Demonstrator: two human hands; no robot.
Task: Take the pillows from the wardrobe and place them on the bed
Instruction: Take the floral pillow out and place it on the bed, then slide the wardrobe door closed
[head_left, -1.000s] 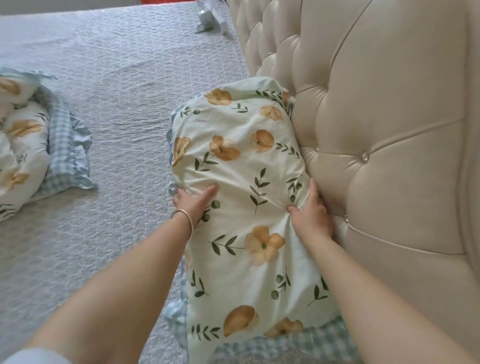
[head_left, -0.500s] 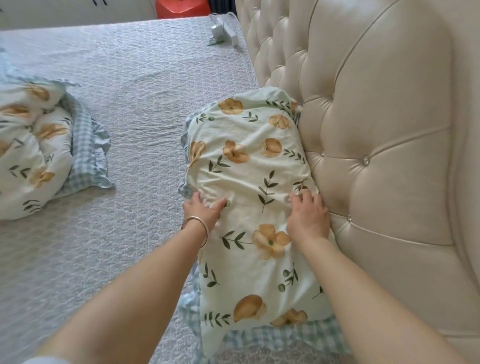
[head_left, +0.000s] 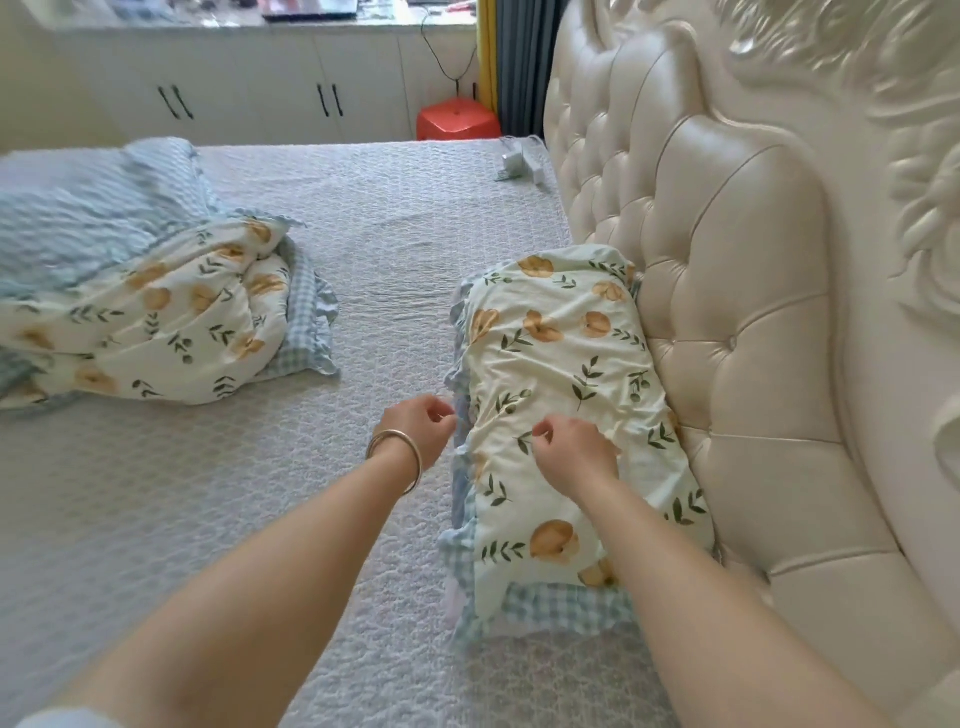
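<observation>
Head view, floral pillow (head_left: 571, 374) against headboard (head_left: 737, 291), left hand (head_left: 418, 428) seemingly pinching its frill, right hand (head_left: 574, 452) grip curled, holding nothing.

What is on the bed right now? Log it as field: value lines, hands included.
pillow by headboard: floral pillow lying flat, its long side against the tufted headboard
second pillow: floral pillow crumpled on the bed's far left, beside a blue quilt
left hand: left hand curled at the near pillow's gingham frill, silver bangle on the wrist
right hand: right hand on top of the near pillow, fingers bent
bed surface: grey quilted cover
far corner: white charger
</observation>
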